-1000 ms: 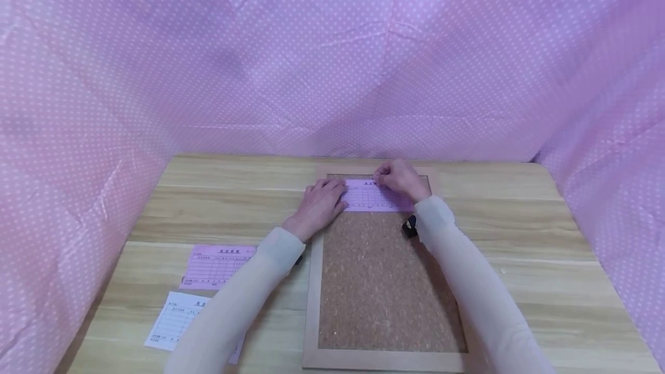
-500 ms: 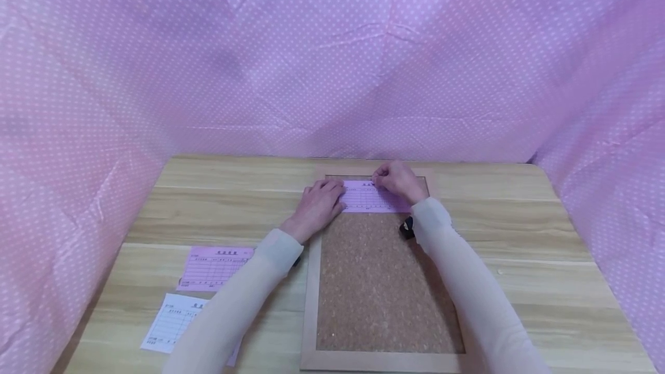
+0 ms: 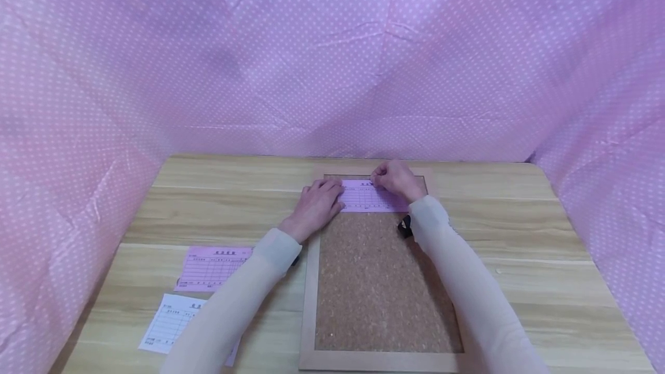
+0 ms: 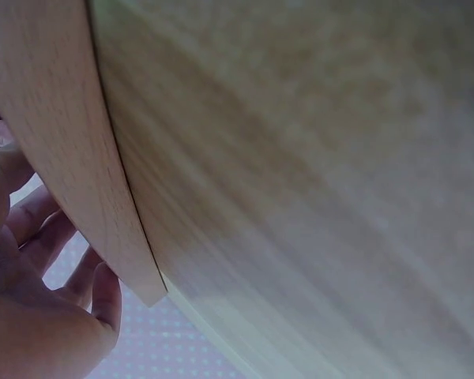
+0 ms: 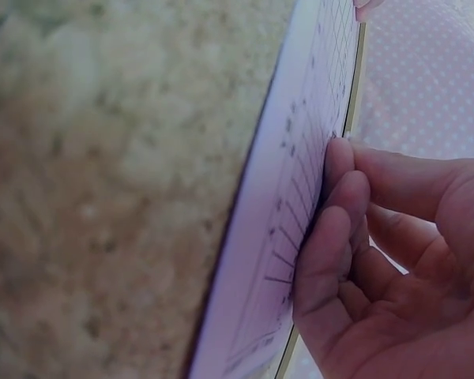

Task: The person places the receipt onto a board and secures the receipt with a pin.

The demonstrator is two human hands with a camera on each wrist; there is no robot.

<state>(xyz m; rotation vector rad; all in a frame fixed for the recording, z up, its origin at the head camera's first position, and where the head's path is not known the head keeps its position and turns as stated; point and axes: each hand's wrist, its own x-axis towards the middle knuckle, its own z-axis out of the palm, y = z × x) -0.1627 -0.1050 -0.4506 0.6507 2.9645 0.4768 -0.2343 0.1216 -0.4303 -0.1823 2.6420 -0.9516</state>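
Observation:
A pink form slip (image 3: 368,196) with printed lines lies across the top of a cork board (image 3: 387,281) in a light wood frame. My left hand (image 3: 318,204) rests on the slip's left end, fingers fairly straight and reaching past the frame's left side (image 4: 79,150). At the slip's top edge, near its middle, my right hand (image 3: 397,180) pinches a tiny pin-like thing (image 5: 333,136) between thumb and index finger. The fingertips hide most of it. In the right wrist view the other fingers of that hand lie curled against the printed slip (image 5: 288,205).
Left of the board, another pink slip (image 3: 213,267) and a white slip (image 3: 168,322) lie on the wood table (image 3: 530,305), partly covered by the left sleeve. A small pale speck (image 3: 499,271) is to the right. Pink dotted cloth (image 3: 332,62) hangs behind.
The head view has shifted slightly, so the board and slips appear a little further left. Both hands keep their places on the pink slip.

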